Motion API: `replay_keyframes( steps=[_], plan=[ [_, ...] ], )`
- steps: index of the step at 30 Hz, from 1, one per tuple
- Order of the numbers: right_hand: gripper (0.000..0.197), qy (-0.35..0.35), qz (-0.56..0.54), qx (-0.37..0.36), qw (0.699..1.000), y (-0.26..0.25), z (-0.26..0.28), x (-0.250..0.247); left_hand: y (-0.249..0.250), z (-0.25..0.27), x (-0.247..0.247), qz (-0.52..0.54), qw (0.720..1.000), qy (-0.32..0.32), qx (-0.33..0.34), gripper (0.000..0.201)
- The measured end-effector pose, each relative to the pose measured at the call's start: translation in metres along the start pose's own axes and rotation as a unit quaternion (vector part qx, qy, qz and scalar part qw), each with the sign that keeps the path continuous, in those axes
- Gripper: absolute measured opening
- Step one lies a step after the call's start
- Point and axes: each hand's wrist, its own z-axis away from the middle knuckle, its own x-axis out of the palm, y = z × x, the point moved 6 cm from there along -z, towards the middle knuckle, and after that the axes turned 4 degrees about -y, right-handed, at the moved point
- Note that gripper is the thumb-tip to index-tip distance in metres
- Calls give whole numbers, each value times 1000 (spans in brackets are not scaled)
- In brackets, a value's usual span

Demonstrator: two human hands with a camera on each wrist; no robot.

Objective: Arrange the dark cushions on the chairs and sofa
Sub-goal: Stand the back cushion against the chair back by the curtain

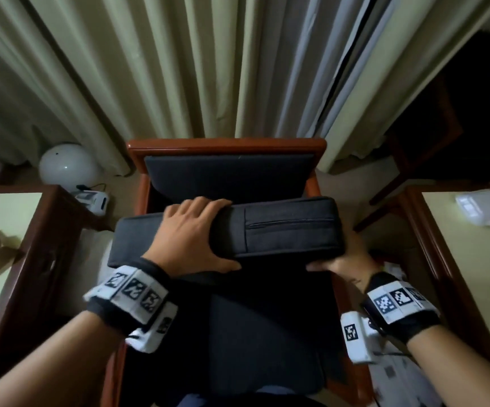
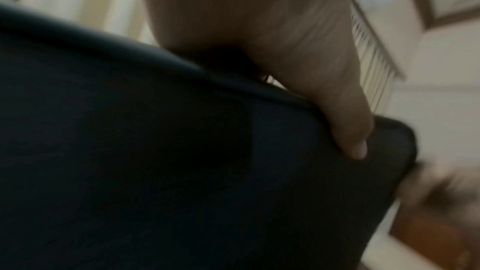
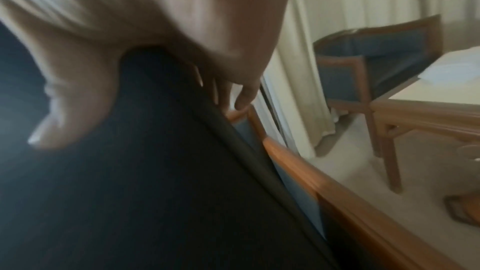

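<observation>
I hold a dark padded cushion (image 1: 290,227) with a zip seam above a red-brown wooden armchair (image 1: 226,143). My left hand (image 1: 191,236) grips its upper edge left of the middle, fingers curled over the far side and thumb on the near face. My right hand (image 1: 343,262) holds the lower right corner from beneath. The chair has a dark back cushion (image 1: 226,174) and a dark seat (image 1: 267,318). In the wrist views, the left hand (image 2: 298,48) clamps the cushion (image 2: 155,161), and the right hand (image 3: 130,38) pinches the cushion (image 3: 155,171) between thumb and fingers.
Wooden side tables stand to the left (image 1: 41,230) and right (image 1: 431,230) of the chair. A white round lamp (image 1: 67,165) sits on the floor at back left. A second dark chair (image 1: 458,127) is at back right. Curtains (image 1: 208,69) hang behind.
</observation>
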Motion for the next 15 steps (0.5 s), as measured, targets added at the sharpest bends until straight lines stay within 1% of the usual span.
replay_keyframes(
  steps=[1,2,3,4,5,6,7,8,9,10,12,13,14,15],
  plan=[
    [123,36,23,6,999,-1,8,-10,-10,8,4,-14,1000,15,-10,118],
    [122,65,75,-23,995,-13,12,-20,-17,15,6,-26,999,28,-21,119],
    [122,85,144,-63,984,-28,16,-27,-20,20,8,-33,998,38,-30,119],
    [121,77,231,-111,964,-51,17,-26,-19,24,10,-38,998,45,-36,119],
    [120,41,318,-124,939,-67,14,-17,-15,26,10,-43,997,55,-41,119],
    [121,-12,380,-102,919,-76,9,-4,-9,26,10,-46,996,58,-40,118],
    [123,-53,417,-82,904,-84,4,12,-4,26,10,-47,996,62,-36,118],
    [125,-75,442,-73,891,-86,-1,28,-1,26,11,-50,997,55,-30,118],
    [125,-73,460,-78,881,-91,-2,41,0,27,12,-53,997,41,-26,118],
    [122,-61,473,-80,875,-94,-1,48,-6,31,13,-55,998,28,-26,118],
    [111,-17,476,-86,875,-89,2,46,-28,43,12,-52,998,11,-40,119],
    [106,3,469,-93,878,-85,4,42,-41,51,12,-32,998,6,-53,119],
    [101,22,462,-99,881,-81,7,37,-53,58,14,16,998,1,-69,120],
    [97,39,460,-109,881,-76,9,34,-61,65,17,94,992,-8,-80,120]
  ],
)
